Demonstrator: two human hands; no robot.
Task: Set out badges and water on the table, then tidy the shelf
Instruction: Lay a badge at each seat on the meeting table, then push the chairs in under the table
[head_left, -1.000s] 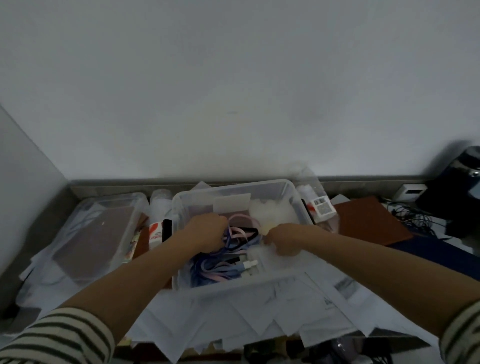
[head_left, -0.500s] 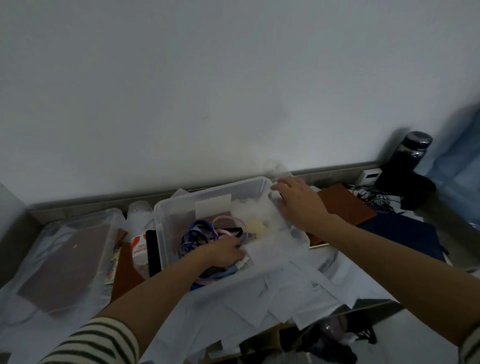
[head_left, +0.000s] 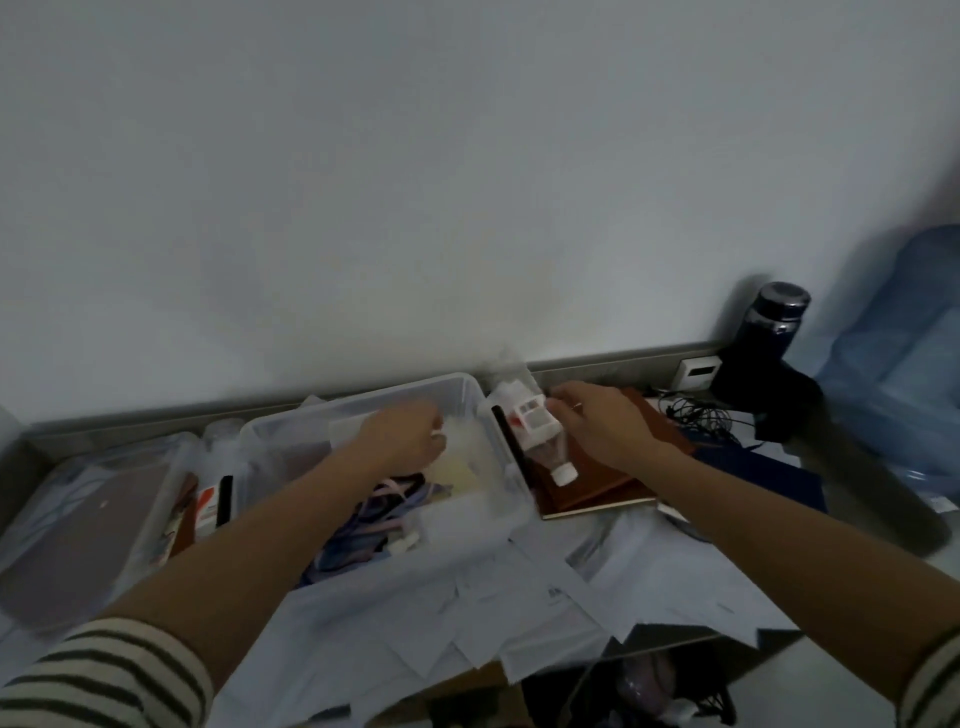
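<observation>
A clear plastic bin stands on the cluttered shelf and holds a tangle of blue and pink badge lanyards and pale plastic wrapping. My left hand is inside the bin near its far side, blurred, with its fingers curled over the pale wrapping. Just right of the bin, my right hand grips a small water bottle by its red and white label. The bottle is tilted, with its white cap pointing towards me. A second water bottle lies left of the bin.
A lidded clear box sits at the far left. Loose white papers cover the shelf's front edge. A brown notebook lies under the held bottle. Cables, a dark flask and a blue bag are at the right.
My right hand left the bin's right rim and took hold of the water bottle beside it. My left hand moved from the lanyards to the back of the bin.
</observation>
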